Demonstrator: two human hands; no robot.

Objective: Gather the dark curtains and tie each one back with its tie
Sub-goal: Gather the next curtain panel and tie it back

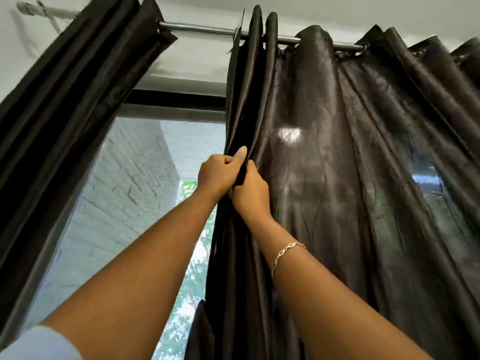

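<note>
- The right curtain (350, 190) hangs from the rod (205, 29) and spreads right of the fingers; its folded edge runs between them.
- The left curtain (65, 100) hangs bunched, well left of the fingers.
- The left hand (217, 174) pinches the edge folds with curled fingers.
- The right hand (250, 194), touching it, clamps the same folds.

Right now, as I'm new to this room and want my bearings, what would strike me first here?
Both hands meet at centre, the left hand and the right hand gripping the bunched inner edge of the shiny dark curtain that spreads across the right side. A second dark curtain hangs gathered at upper left on the same metal rod. Between them the window shows a pale brick wall and greenery.
</note>
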